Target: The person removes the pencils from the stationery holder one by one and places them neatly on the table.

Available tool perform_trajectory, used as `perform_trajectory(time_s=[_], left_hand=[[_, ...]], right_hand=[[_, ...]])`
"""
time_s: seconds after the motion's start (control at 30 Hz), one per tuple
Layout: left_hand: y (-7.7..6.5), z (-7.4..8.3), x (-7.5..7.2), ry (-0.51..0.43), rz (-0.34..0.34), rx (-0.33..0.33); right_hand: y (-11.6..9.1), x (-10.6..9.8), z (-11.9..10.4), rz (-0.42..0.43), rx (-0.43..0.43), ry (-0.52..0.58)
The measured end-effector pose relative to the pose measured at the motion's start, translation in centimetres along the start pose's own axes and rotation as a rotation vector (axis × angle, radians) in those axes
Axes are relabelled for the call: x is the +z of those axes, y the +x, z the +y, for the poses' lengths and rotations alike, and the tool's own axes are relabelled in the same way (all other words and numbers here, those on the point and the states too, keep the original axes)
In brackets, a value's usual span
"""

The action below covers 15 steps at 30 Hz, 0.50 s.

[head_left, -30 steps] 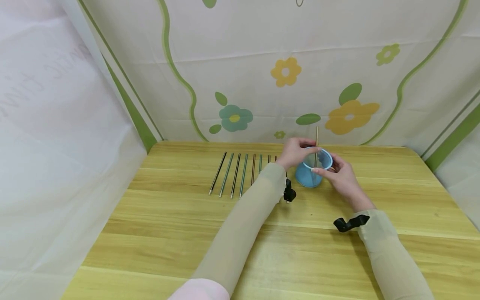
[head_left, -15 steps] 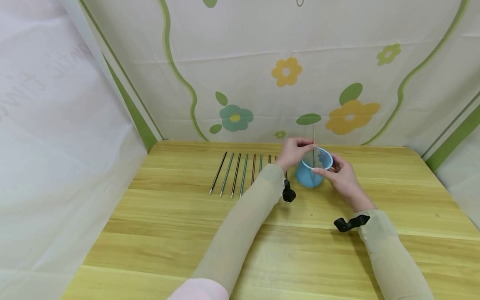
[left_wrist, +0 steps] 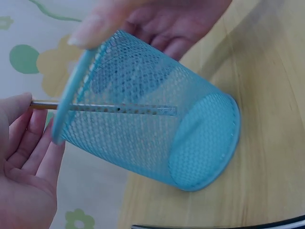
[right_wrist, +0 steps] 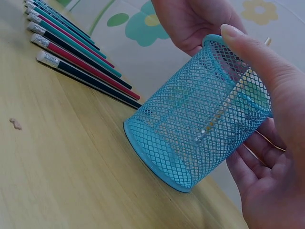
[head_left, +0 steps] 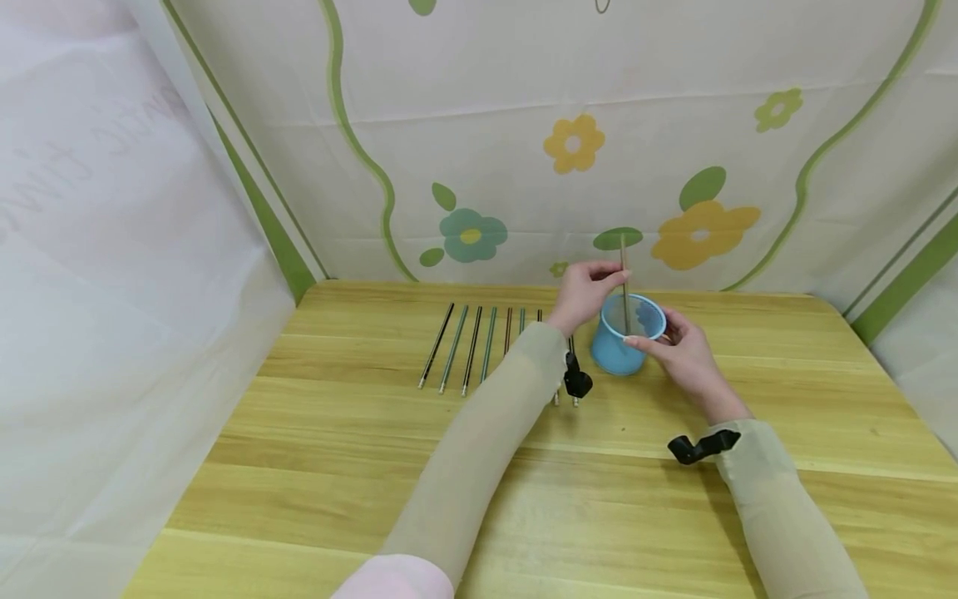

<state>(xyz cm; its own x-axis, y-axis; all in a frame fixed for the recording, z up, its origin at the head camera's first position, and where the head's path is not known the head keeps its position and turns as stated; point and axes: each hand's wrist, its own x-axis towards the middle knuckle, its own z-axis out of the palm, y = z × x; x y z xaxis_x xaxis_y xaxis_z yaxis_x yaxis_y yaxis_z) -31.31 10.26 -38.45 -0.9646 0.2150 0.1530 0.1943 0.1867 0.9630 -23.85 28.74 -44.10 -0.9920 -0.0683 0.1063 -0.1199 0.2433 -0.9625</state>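
A light blue mesh pencil cup stands on the wooden table, its mouth facing up. My left hand is over the left side of the rim and pinches a gold-coloured pencil between thumb and fingers. The lower part of that pencil hangs inside the cup, and in the left wrist view its end appears to stop short of the base. With thumb at the rim and fingers round the far side, my right hand holds the cup. No other pencil shows inside the mesh.
Left of the cup, several black, teal and red pencils lie side by side in a row, eraser ends toward me; my left arm covers part of them. A flower-printed cloth rises behind the table's back edge. A small brown speck is on the wood.
My left hand has lifted slightly, and the pencil in it has shifted up and a little left within the cup. The right hand and the cup have stayed in place.
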Motion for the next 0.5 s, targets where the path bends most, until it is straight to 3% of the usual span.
perform_trajectory(time_s=[0.17, 0.5], left_hand=[[0.0, 0.9, -0.1, -0.041, 0.012, 0.014], [0.3, 1.7, -1.3, -0.276, 0.100, 0.077]], right_hand=[[0.0, -0.1, -0.1, -0.004, 0.009, -0.004], [0.0, -0.1, -0.1, 0.005, 0.013, -0.022]])
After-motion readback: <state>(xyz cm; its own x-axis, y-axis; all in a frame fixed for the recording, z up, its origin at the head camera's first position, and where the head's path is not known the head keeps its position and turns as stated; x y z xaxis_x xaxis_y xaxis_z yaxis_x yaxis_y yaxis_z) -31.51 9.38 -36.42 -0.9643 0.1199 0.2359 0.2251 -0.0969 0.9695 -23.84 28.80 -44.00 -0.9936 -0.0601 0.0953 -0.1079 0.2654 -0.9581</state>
